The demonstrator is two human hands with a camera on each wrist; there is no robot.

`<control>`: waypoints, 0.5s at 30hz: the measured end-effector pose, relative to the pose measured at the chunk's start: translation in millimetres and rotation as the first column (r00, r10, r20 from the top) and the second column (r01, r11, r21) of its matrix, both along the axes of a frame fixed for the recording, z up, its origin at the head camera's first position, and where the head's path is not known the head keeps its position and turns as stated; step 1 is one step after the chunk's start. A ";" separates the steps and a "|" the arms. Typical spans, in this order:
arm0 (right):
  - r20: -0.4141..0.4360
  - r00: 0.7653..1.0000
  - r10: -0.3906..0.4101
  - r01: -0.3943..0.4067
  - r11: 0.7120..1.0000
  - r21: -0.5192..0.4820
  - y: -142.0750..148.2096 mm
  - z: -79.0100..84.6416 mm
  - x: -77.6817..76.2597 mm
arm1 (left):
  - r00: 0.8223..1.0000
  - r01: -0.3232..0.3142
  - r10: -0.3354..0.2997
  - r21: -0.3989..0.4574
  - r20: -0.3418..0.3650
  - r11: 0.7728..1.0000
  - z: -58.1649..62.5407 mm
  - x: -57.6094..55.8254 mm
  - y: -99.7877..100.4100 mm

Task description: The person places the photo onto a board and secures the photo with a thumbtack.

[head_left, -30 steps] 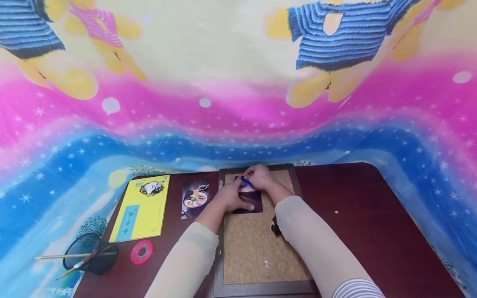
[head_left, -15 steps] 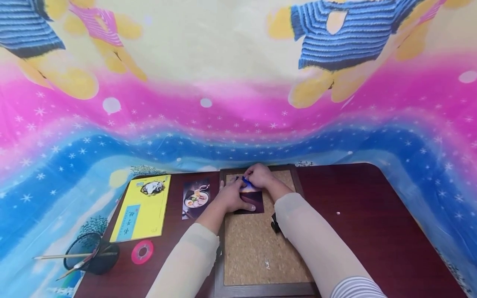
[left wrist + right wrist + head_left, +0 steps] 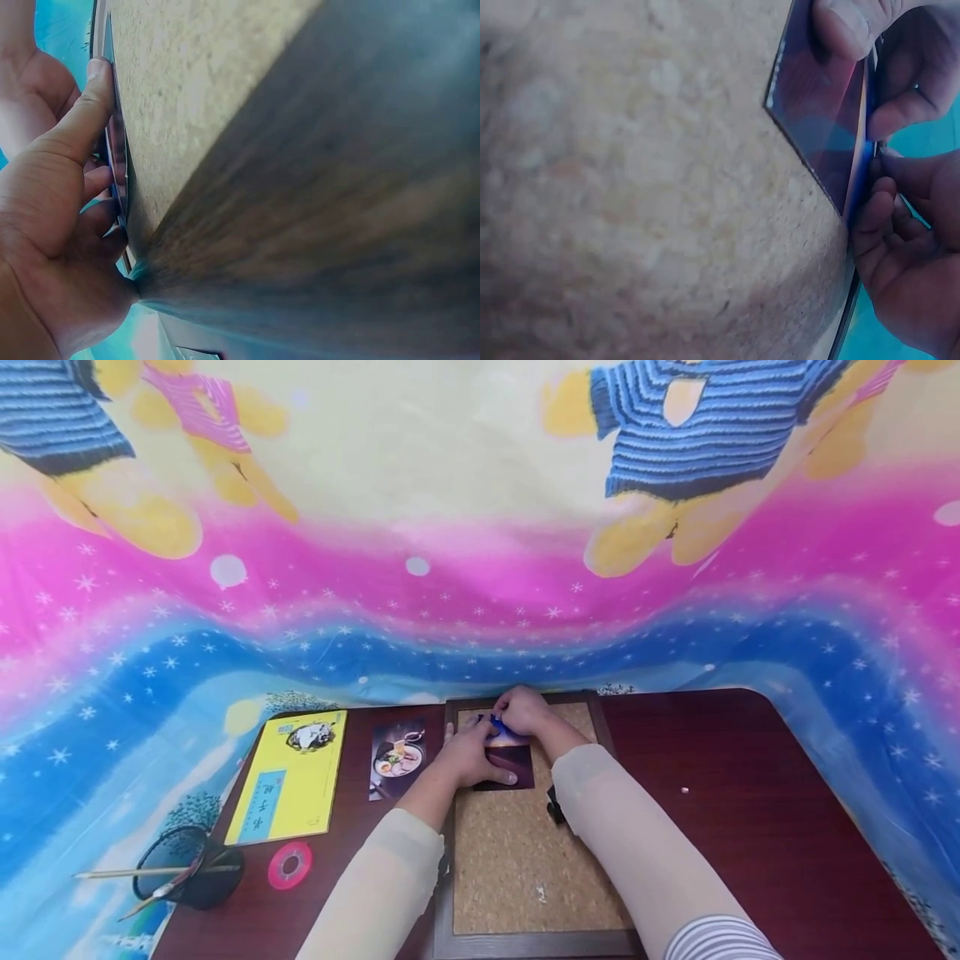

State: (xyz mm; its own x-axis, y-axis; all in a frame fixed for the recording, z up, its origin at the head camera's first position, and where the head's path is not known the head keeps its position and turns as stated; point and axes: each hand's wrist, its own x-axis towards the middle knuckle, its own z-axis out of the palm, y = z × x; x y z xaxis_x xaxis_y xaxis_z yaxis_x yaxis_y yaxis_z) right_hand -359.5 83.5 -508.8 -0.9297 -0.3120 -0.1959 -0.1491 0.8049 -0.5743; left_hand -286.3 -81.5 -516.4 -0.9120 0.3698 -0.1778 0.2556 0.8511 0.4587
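Note:
My left hand [image 3: 469,757] lies across a dark photo card [image 3: 522,760] with a blue upper part, pressing it to a framed cork board [image 3: 517,860]. Its thumb rests near the lower edge of the card, and the other fingers lie toward the top. At the card's upper side, my right hand [image 3: 521,712] has its fingers curled, with thumb and fingertip together. The right wrist view shows something tiny between those fingertips at the edge of the photo card [image 3: 817,112]; its kind is mostly hidden.
Left of the board lie a ramen photo [image 3: 399,760], a yellow book [image 3: 300,802] and a pink tape roll [image 3: 290,865]. A black pen cup [image 3: 217,881] lies tipped with brushes. One small whitish object [image 3: 684,790] is on the right tabletop; another bit [image 3: 541,893] lies on the cork.
The head view has shifted slightly. Both hands keep almost the same place at the photo card, with only small finger movement at most.

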 end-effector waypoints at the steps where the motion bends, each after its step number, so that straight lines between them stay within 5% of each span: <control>1: -0.001 1.000 -0.001 0.001 1.000 -0.002 0.4 0.2 0.0 | 1.000 0.001 -0.001 -0.002 -0.002 1.000 0.1 -0.1 0.0; 15: 0.025 0.999 -0.037 0.038 0.997 -0.061 7.2 -7.1 -1.9 | 1.000 0.000 0.000 -0.007 0.004 1.000 -0.5 -0.1 0.4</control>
State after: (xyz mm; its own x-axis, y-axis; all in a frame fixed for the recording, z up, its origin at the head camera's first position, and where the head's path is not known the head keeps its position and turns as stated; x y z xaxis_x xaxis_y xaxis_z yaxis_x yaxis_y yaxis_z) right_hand -361.4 90.8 -515.9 -0.9362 -0.2893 -0.1997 -0.1054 0.7729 -0.6257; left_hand -286.4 -81.1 -517.0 -0.9114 0.3682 -0.1840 0.2535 0.8544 0.4536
